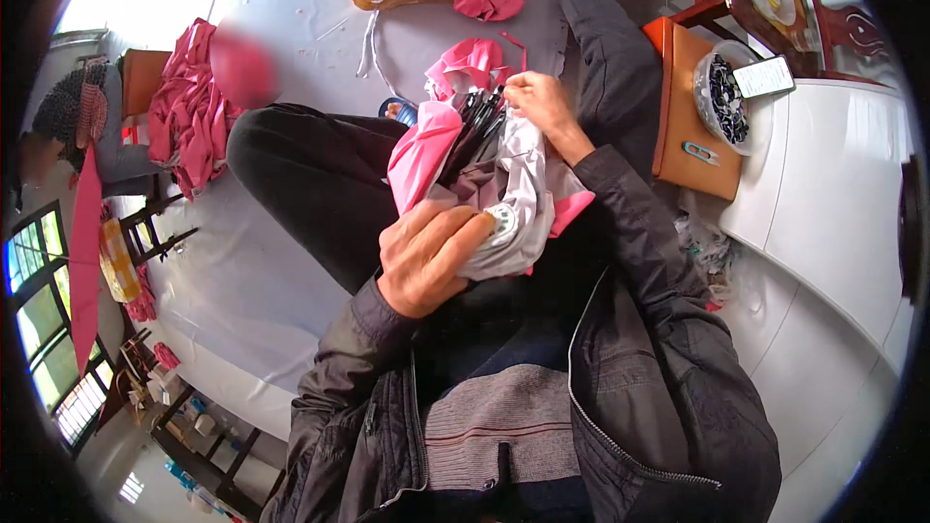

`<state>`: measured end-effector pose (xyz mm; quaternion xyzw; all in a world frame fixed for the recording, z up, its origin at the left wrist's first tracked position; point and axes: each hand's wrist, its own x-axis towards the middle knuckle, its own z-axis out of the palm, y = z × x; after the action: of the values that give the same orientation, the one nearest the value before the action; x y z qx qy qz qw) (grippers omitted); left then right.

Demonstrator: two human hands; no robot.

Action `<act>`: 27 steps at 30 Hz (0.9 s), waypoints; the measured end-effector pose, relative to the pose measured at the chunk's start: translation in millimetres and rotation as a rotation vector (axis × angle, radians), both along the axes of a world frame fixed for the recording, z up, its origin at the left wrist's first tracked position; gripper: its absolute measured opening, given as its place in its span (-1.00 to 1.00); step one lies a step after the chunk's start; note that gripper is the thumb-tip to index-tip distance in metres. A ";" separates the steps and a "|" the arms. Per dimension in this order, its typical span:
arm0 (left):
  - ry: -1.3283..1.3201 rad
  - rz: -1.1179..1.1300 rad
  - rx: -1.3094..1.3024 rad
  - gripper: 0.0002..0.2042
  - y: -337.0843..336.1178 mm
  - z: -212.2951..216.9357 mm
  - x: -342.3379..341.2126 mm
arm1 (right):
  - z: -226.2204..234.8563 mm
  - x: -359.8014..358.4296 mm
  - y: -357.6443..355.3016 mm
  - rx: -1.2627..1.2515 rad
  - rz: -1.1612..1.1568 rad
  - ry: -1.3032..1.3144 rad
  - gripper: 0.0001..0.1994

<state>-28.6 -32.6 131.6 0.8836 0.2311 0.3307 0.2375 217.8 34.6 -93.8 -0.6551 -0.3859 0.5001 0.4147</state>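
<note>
Left hand: pinching silver cloth beside a round badge;
Right hand: fingers drawn together on the umbrella's edge, near black ribs;
Pink-and-silver umbrella: bunched above the lap, between both hands;
Ribs: possibly bent or snagging cloth, if tugged unevenly;
Badge: greenish marks, unreadable;
White card: far right; print too small to read

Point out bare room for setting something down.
Bare: the white surface right of the brown box; the grey sheet left of the bent left knee. Crowded: where the left hand and right hand hold pink-grey fabric; around the bowl.
</note>
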 end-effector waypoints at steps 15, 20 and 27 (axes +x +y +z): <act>0.013 -0.153 -0.022 -0.46 -16.2 16.7 7.9 | -35.4 -22.4 -5.6 -0.181 0.047 0.157 -0.71; 0.023 -0.163 -0.049 -0.46 -17.0 20.9 12.3 | -42.6 -23.4 -2.0 -0.195 -0.018 -0.033 -0.67; 0.065 -0.128 -0.020 -0.51 -16.5 17.1 14.0 | -18.8 -43.9 -1.8 -0.124 -0.140 -0.160 -0.69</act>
<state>-14.6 -49.1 148.6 0.9045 0.1850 0.2834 0.2594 173.9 32.8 -112.6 -0.7427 -0.3393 0.4388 0.3750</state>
